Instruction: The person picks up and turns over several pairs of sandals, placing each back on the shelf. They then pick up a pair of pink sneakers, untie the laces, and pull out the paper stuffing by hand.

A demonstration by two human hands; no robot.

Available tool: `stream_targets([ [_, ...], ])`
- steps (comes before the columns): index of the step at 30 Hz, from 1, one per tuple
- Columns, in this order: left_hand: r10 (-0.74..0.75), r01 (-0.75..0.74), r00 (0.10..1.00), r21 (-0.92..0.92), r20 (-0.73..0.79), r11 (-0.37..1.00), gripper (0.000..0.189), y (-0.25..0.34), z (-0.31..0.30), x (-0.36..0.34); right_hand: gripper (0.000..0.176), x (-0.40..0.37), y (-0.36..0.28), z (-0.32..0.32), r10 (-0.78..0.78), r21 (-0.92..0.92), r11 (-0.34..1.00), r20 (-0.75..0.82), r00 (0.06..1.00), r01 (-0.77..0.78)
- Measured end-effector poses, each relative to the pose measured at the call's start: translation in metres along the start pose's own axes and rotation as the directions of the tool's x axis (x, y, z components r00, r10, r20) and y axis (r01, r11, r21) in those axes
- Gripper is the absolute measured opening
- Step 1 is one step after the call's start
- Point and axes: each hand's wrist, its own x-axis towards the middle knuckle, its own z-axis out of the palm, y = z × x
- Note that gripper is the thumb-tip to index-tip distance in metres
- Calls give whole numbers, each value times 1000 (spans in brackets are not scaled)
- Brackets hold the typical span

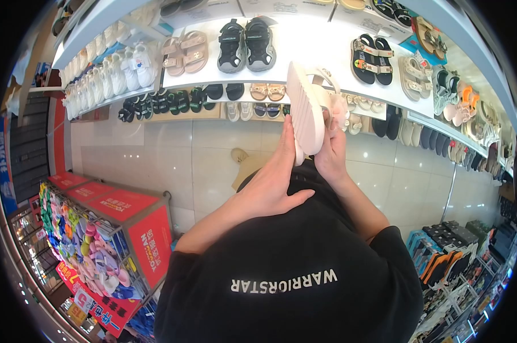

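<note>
A pale pink sandal (307,114) with a thick ridged sole is held up before my chest, tilted nearly upright with its sole turned left. My right hand (331,154) grips it from the upper side, its fingers partly hidden among the straps and a ruffled pink trim (339,111). Against the sole's lower edge rests my left hand (281,168), its fingers stretched out flat and the thumb apart. Behind the sandal is a white display shelf (213,86). A black-and-grey pair of closed-toe sandals (246,46) and black strappy sandals (373,59) stand on it.
Beige sandals (184,52) and white shoes (124,70) fill the shelf's left side. More footwear lines the lower tier and right racks. A red-sided bin (150,246) with colourful slippers stands at left. Shoe boxes (430,246) are stacked at right, over a tiled floor (155,157).
</note>
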Motion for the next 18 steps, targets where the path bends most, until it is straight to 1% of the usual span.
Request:
stream_targets([
  [3, 35, -35, 999, 46, -11, 998, 123, 0, 1, 2, 27, 2, -3, 3, -27, 28, 999, -19, 999, 27],
  [5, 49, -48, 999, 66, -14, 997, 123, 1, 0, 4, 29, 3, 0, 2, -93, 22, 995, -63, 994, 94],
  [6, 65, -63, 998, 86, -16, 994, 124, 2, -1, 5, 29, 3, -2, 4, -91, 22, 995, -63, 994, 93],
  [8, 64, -63, 998, 96, -8, 993, 124, 4, -1, 6, 31, 2, -6, 8, -135, 15, 990, -154, 979, 139],
  [9, 63, -63, 998, 107, -1, 992, 124, 6, -1, 7, 31, 0, -5, 4, -134, 15, 990, -155, 979, 138],
  [10, 62, -62, 998, 105, 1, 992, 124, 7, -2, 8, 38, -2, -2, -4, -134, -61, 990, -79, 988, 130],
  [11, 80, -80, 997, 126, 6, 989, 124, 8, -2, 10, 50, -5, 3, -10, -128, -137, 982, -2, 992, 127],
  [12, 99, -99, 995, 147, 11, 984, 124, 8, -3, 11, 50, -7, 10, -13, -128, -138, 982, -5, 992, 126],
  [14, 110, -112, 994, 157, 18, 981, 124, 9, -3, 12, 53, -9, 23, -19, -186, -40, 982, -45, 981, 184],
  [15, 120, -122, 993, 169, 21, 978, 124, 10, -3, 12, 53, -8, 21, -16, -186, -40, 982, -48, 981, 185],
  [17, 107, -110, 994, 188, 30, 976, 124, 12, -2, 13, 41, -5, 16, -8, -325, -46, 946, -117, 938, 322],
  [18, 92, -98, 995, 208, 35, 973, 124, 13, -2, 13, 41, -5, 24, -13, -324, -46, 946, -118, 939, 321],
])
